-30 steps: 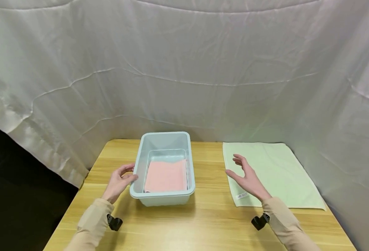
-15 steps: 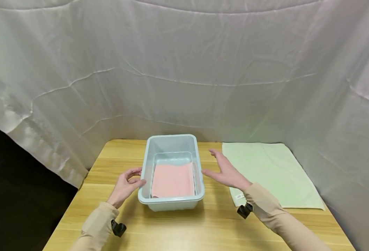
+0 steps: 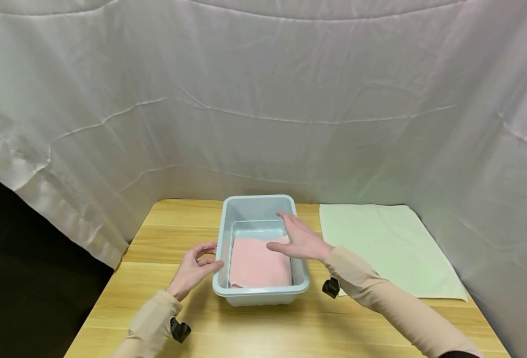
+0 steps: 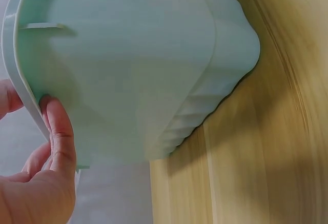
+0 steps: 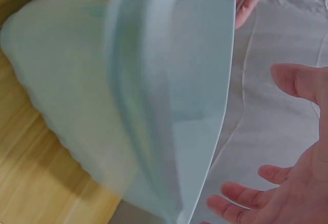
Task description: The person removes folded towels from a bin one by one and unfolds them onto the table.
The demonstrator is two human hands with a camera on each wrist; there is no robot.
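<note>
A pale blue plastic basin (image 3: pixel 227 223) stands on the wooden table, and a folded pink cloth (image 3: pixel 259 263) lies flat on its bottom. My left hand (image 3: pixel 193 268) pinches the basin's left rim; in the left wrist view its fingers (image 4: pixel 61 137) curl under the lip from outside. Over the basin's right side hovers my right hand (image 3: pixel 301 241), thumb and fingers spread apart, holding nothing. It covers part of the right rim and a corner of the pink cloth. The right wrist view shows that hand (image 5: pixel 287 183) clear of the rim.
A pale green towel (image 3: pixel 388 248) is spread flat on the table's right side, partly behind my right forearm. Grey curtain (image 3: pixel 263 99) hangs behind and along the sides of the wooden table (image 3: pixel 263 333). Dark space (image 3: pixel 30 278) lies past the left edge.
The basin has slid right with my left hand on its rim, the pink cloth riding inside. My right hand has moved left from over the green towel to above the basin.
</note>
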